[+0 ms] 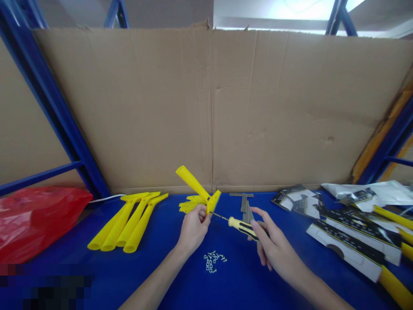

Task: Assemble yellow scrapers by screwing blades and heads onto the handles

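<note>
My left hand (194, 228) is closed on the head of a yellow plastic handle (192, 181), whose tube points up and to the left. In my right hand (272, 241) is a screwdriver (241, 226) with a cream and black grip; its shaft points left and its tip meets the yellow head beside my left fingers. Loose screws and nuts (213, 260) lie on the blue table (180, 284) below my hands. Behind my left hand are more yellow pieces (190, 204). Flat grey metal blades (247, 211) lie just beyond my right fingers.
Several yellow handles (129, 224) lie at the left, near a red plastic bag (41, 219). Black and white packages (348, 247) with yellow handles cover the right side. An upright cardboard sheet (213, 107) backs the table, between blue metal posts (54, 99).
</note>
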Available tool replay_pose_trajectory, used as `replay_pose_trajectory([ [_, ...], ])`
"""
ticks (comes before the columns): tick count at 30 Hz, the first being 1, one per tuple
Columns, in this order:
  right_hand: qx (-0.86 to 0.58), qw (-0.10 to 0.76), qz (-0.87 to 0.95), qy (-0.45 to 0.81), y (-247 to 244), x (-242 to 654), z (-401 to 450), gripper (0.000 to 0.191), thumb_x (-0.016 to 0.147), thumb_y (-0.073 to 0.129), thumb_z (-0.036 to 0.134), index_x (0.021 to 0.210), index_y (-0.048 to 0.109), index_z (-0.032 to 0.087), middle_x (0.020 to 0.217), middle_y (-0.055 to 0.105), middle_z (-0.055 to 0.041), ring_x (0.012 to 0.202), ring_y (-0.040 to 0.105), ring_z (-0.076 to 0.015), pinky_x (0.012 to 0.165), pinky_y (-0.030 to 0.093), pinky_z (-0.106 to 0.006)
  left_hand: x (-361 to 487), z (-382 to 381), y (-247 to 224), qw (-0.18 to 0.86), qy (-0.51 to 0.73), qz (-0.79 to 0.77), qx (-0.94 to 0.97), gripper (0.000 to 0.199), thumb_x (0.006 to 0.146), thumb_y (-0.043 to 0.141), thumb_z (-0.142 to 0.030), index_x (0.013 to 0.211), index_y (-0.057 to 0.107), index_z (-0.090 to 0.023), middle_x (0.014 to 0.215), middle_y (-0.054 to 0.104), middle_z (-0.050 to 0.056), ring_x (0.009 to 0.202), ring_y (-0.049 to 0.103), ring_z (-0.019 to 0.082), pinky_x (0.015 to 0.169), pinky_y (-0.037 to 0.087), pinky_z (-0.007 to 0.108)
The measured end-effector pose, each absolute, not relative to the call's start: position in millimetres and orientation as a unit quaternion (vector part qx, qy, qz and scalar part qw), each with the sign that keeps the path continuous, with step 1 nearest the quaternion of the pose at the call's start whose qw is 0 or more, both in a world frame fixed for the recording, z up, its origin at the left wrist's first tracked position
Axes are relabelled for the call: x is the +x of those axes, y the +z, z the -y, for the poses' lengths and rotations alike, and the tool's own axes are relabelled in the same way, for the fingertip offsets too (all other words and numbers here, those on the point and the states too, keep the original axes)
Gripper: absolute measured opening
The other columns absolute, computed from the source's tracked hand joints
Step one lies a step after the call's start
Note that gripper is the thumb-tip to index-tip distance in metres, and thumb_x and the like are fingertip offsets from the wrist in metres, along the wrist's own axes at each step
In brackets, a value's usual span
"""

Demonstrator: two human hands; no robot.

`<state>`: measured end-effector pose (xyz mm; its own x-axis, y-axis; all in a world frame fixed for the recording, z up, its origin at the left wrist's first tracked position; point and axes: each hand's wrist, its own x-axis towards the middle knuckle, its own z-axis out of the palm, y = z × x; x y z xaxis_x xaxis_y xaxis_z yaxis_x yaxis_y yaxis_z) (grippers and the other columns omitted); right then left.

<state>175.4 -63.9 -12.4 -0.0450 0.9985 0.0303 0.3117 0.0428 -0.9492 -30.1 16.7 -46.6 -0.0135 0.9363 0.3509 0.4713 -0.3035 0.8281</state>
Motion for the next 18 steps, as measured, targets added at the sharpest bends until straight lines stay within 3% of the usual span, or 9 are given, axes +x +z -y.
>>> replay_pose_trajectory([
  [6,-0.532,0.433,0.603,0.407,-12.5,178.8,66.0,0.063,0.083,0.05,0.044,0.135,0.017,0.033,0.108,0.048,-0.0041,0.047,0.048,-0.0053,0.028,0.036,-0.016,-29.3,-16.4,-45.8,0.251,0.467,-0.539,0.654,0.01,0.07,0.054,-0.025,0.075,0.059,-0.019,0.062,0.061,-0.001,0.054,0.056,0.015,0.058,0.043,0.026],
  [11,-0.514,0.443,0.616,0.4,-14.1,181.5,66.5,0.062,0.082,0.051,0.029,0.133,0.018,0.033,0.108,0.046,-0.0036,0.051,0.047,-0.0057,0.031,0.036,-0.016,-28.9,-16.2,-46.0,0.245,0.456,-0.542,0.662,0.01,0.071,0.053,-0.025,0.075,0.059,-0.018,0.063,0.061,-0.001,0.054,0.057,0.015,0.057,0.044,0.027],
  [18,-0.509,0.451,0.614,0.401,-15.6,180.7,65.4,0.058,0.081,0.053,0.033,0.132,0.023,0.032,0.105,0.048,-0.0028,0.05,0.048,-0.0056,0.032,0.038,-0.017,-30.3,-16.9,-46.6,0.243,0.455,-0.544,0.662,0.01,0.071,0.053,-0.025,0.076,0.059,-0.018,0.063,0.062,-0.001,0.055,0.057,0.015,0.059,0.044,0.027],
])
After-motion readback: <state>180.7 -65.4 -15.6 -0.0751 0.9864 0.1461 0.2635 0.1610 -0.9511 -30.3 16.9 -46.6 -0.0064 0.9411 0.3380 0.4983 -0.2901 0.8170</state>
